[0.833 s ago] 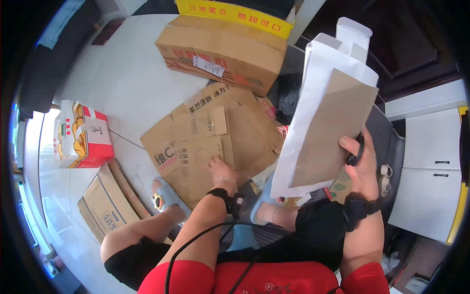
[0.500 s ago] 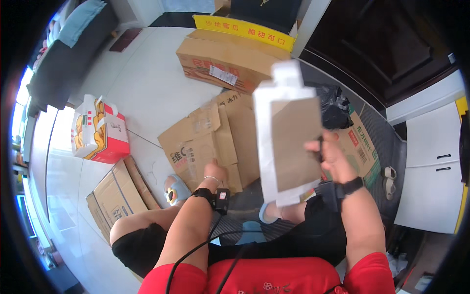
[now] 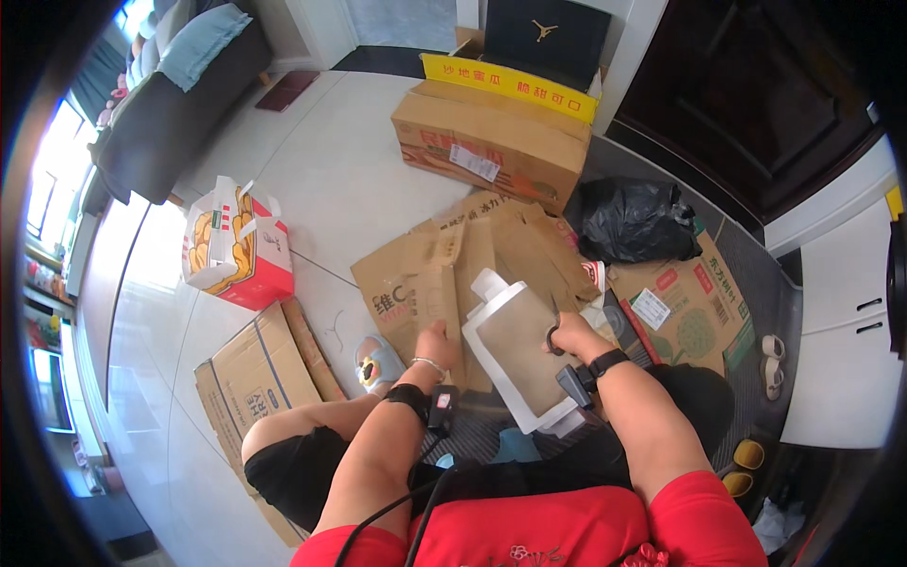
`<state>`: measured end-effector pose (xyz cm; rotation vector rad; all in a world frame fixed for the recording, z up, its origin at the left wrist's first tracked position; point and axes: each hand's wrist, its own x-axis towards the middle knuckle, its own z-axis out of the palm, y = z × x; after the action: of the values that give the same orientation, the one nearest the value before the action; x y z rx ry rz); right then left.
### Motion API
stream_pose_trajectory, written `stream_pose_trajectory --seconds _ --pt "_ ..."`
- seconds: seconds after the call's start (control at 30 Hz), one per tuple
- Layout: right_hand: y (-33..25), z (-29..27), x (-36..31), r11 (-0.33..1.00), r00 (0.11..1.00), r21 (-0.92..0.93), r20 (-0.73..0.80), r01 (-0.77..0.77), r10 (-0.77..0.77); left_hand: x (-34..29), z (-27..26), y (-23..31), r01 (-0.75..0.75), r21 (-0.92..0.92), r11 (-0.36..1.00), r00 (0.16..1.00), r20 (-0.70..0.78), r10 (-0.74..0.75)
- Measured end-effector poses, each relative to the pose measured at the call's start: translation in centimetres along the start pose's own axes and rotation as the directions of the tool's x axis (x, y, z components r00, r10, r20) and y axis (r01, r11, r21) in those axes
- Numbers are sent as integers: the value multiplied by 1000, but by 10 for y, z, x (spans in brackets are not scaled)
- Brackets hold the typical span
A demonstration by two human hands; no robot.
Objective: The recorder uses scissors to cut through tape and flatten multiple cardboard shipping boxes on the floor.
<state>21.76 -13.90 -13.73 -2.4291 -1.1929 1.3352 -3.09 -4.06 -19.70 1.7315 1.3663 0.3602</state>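
My left hand (image 3: pixel 435 348) is closed at the near part of a flattened brown cardboard box (image 3: pixel 406 274), which lies spread on the floor before me. My right hand (image 3: pixel 573 335) grips the right edge of an unfolded white carton (image 3: pixel 480 342) with a grey-brown inner face and short end flaps. That carton is tilted and overlaps the right part of the brown cardboard. A small dark loop (image 3: pixel 552 340) shows at my right fingertips; its kind I cannot make out. Both wrists wear black straps with small devices.
A brown box (image 3: pixel 491 137) with a yellow flap stands at the back, a black box (image 3: pixel 546 38) behind it. A black plastic bag (image 3: pixel 638 222) rests by a flattened green-brown carton (image 3: pixel 694 312). At left are a red-and-white carry box (image 3: pixel 255 255) and folded cardboard (image 3: pixel 260 364).
My right hand has lowered the white carton from a raised, upright position down over the brown cardboard. My left hand stays at the brown cardboard. The view has shifted slightly.
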Motion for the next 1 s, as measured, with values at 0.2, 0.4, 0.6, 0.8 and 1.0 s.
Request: stream_pose_trajectory --seconds 0.2,0.4,0.6,0.8,1.0 --pt "-18 7 -7 997 992 -63 -122 -36 29 -25 -1 59 -4 459 888 971 213 -105" --pt "11 7 22 933 957 263 -91 -244 276 -29 5 85 -82 465 882 953 295 -68" --pt "27 34 51 742 930 627 -76 -235 359 -19 16 81 -189 326 926 962 253 107" --pt "21 26 44 824 910 478 -109 -305 400 -14 30 63 -165 254 953 956 278 92" --pt "20 23 36 684 884 630 8 -368 468 -7 31 68 -58 383 922 943 324 -76"
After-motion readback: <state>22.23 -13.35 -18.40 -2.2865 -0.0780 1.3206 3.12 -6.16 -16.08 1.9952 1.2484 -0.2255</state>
